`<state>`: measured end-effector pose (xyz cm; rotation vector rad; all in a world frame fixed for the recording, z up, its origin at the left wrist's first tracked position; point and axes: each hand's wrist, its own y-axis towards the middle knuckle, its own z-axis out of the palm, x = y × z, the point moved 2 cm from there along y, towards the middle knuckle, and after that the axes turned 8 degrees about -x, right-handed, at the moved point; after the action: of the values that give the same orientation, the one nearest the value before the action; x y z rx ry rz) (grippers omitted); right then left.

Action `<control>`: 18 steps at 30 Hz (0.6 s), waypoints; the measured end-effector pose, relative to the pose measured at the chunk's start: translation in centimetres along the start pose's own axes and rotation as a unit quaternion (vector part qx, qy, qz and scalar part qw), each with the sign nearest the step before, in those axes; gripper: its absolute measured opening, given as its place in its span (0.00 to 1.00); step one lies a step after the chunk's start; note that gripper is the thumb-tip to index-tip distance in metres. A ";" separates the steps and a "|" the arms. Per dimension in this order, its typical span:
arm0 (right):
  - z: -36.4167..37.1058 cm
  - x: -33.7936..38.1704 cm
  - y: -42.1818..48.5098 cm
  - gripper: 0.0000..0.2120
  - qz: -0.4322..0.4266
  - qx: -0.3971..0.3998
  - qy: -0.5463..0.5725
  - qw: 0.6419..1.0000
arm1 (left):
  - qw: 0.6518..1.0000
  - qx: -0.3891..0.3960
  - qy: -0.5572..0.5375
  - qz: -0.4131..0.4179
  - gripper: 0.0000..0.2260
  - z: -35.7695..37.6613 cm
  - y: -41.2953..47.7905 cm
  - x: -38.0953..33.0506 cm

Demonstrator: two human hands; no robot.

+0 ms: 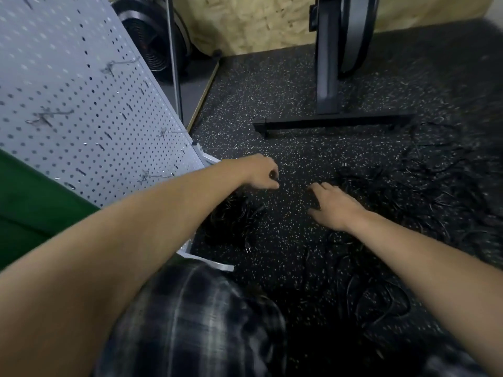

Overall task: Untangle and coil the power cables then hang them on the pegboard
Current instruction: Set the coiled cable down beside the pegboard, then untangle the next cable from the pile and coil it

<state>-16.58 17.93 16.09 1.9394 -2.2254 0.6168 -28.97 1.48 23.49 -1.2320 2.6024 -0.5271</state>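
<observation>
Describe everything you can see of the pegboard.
The pegboard is a pale grey panel, metal by its look, pierced with rows of round holes and slots. It stands at the left on white feet on the speckled floor. A few hooks carry scraps of wire; no cable hangs there. A black cable bundle lies by its base.

Speckled black floor [285,99] is stretching right across the shot. A black stand [326,77] is sitting on its crossbar foot up top, a chipboard panel [245,20] is rising behind it, a round black fan [152,36] is peeking out top left, and green fabric [32,208] is filling the left edge.
</observation>
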 end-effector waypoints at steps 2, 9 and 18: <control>0.9 -0.3 -0.9 0.29 0.012 -0.012 0.016 1.000 | 0.999 0.005 0.035 0.019 0.20 0.3 -0.2 -2.0; 7.0 -3.8 -6.8 0.27 0.013 0.050 -0.018 0.998 | 0.992 0.089 0.069 0.050 0.20 8.7 -2.8 -8.4; 13.8 -8.3 -12.6 0.30 0.070 0.139 -0.020 0.988 | 0.986 0.130 -0.088 -0.058 0.20 23.9 -4.9 -9.5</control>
<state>-0.58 19.15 3.42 1.9382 -2.4285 0.9629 -11.49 0.60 4.00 -1.2827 2.2433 -0.7191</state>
